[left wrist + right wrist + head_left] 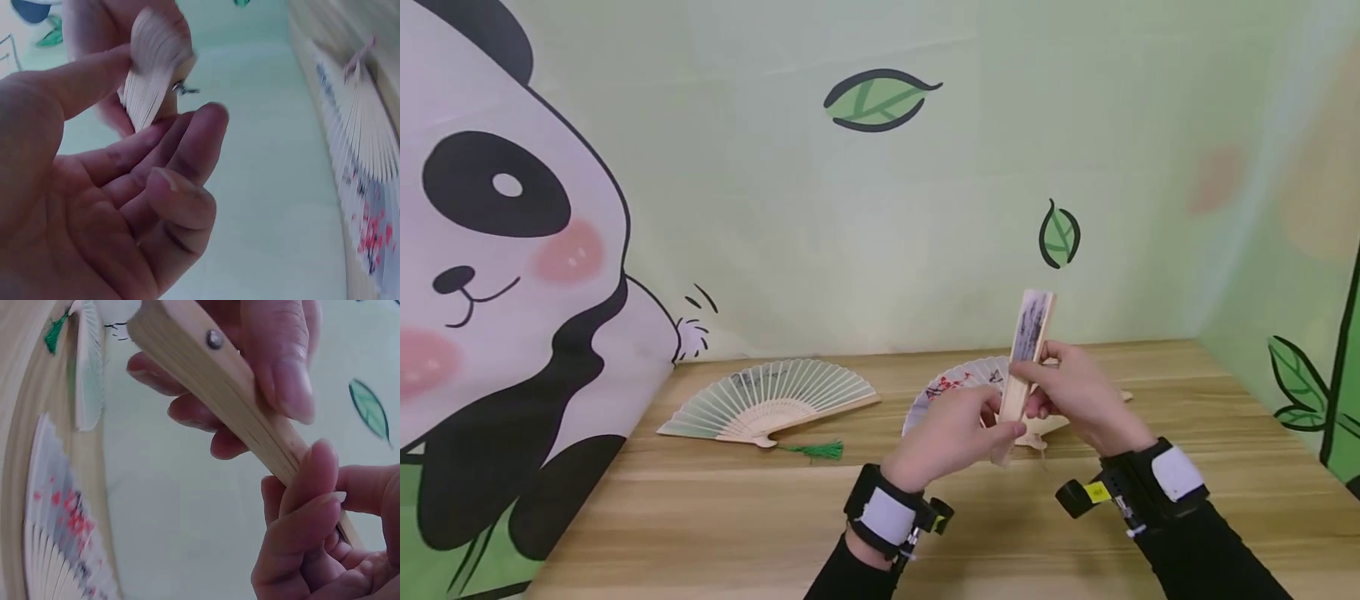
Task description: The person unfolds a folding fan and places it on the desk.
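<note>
A folded hand fan [1032, 327] stands tilted in front of me, its pale wooden ribs closed together and a dark printed pattern near the upper end. My left hand [946, 429] pinches the lower end between thumb and fingers. Higher up, my right hand [1078, 392] grips the same fan around its middle. A metal rivet shows on the fan's end [206, 375] in the right wrist view. Behind the hands, an opened white fan [958, 379] with red blossoms lies on the table, partly hidden by them.
To the left, an opened green fan [775, 396] lies on the wooden table [737, 525], its green tassel [823, 451] stretched to the right. A backdrop [760, 208] with a printed panda and leaves rises along the table's back and sides.
</note>
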A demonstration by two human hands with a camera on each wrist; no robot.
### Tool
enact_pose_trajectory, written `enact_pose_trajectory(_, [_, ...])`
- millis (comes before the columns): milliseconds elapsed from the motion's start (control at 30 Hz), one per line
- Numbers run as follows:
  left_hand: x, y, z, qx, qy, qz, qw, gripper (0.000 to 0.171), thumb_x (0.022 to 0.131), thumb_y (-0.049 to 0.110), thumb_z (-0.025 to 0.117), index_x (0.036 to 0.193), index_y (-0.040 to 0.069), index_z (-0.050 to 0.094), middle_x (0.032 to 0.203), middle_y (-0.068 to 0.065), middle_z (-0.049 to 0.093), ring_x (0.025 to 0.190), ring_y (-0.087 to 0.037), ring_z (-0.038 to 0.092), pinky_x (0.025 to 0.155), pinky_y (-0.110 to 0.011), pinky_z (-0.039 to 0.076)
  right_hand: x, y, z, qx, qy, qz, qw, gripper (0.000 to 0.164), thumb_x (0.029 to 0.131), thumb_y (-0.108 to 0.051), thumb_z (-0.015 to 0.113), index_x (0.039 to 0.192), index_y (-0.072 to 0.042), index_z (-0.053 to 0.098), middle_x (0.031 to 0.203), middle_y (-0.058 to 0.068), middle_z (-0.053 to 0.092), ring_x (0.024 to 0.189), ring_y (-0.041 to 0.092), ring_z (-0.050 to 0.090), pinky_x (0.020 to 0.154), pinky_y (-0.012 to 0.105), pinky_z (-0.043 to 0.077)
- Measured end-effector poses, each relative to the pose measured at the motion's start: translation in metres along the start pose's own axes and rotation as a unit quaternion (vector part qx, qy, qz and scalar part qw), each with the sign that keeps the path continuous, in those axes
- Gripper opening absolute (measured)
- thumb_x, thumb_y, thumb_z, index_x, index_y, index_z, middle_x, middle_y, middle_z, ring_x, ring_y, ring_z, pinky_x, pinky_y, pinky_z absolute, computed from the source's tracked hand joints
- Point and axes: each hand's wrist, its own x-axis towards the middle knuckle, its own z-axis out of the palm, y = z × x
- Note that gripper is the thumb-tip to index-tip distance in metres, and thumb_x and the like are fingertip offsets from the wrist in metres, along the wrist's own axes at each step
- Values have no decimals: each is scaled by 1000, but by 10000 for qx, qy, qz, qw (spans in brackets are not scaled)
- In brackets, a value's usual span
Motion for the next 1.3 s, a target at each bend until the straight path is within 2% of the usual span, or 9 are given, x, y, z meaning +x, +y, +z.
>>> enact_pose_trajectory(200, [-18,-18,-22,-818,-19,-76,9966,15,90,24,72,95,12,67,80,7,63,72,-7,58,62,-23,49,5,-7,32,271,-58,-238,9993,38,97,-12,60,126,9,47,71,8,62,49,8,54,47,20,46])
enact_pose_trajectory(300, [-26,-26,-30,-1155,-1,-118,9932,15,93,24,69,99,9,67,83,5,64,74,-11,60,63,-26,51,9,-8,43,345,-190,-285,9988,38,96,-12,61,126,8,49,74,10,65,48,9,53,46,20,44])
enact_pose_trajectory(433, [-27,-36,-36,-1501,44,-240,9884,18,97,25,62,103,9,69,86,4,67,74,-14,63,64,-29,54,11,-7,53,357,-327,-246,9985,37,96,-12,61,126,7,50,77,13,67,47,10,54,44,20,44])
enact_pose_trajectory(567, [-27,-45,-41,-1718,123,-458,9840,22,100,27,57,105,10,70,86,2,68,74,-17,64,66,-31,52,15,-4,62,482,-456,-268,9974,35,96,-12,62,122,9,51,71,12,67,45,10,55,43,20,45])
enact_pose_trajectory(733, [-28,-56,-43,-1976,214,-648,9779,26,101,31,55,98,10,71,80,-2,67,70,-17,62,57,-27,43,21,2,72,627,-432,-336,9965,31,95,-12,63,115,8,53,66,10,65,44,10,55,42,20,42])
enact_pose_trajectory(833, [-31,-61,-42,-2200,306,-794,9718,23,100,27,57,96,9,70,77,-4,66,66,-17,59,51,-24,40,23,8,77,610,-524,-358,9961,29,95,-13,63,115,7,54,68,11,66,45,11,56,43,20,44])
enact_pose_trajectory(967, [-37,-66,-40,-2537,413,-983,9614,17,99,20,60,100,7,70,78,-5,66,68,-20,60,50,-23,45,25,14,81,542,-740,-411,9949,29,97,-16,63,115,5,55,72,13,67,49,13,59,45,21,46])
enact_pose_trajectory(1133, [-36,-68,-40,-2975,384,-917,9495,19,99,19,60,105,4,69,81,-8,66,70,-21,61,53,-25,49,26,15,80,724,-788,-595,9925,27,100,-21,59,103,6,56,68,10,63,50,13,57,47,23,49])
enact_pose_trajectory(1300, [-33,-71,-43,-3086,349,-985,9454,19,99,18,60,105,1,68,81,-9,66,69,-18,61,55,-28,52,29,14,80,844,-908,-662,9901,32,103,-24,52,102,7,60,66,9,60,51,13,55,48,24,50])
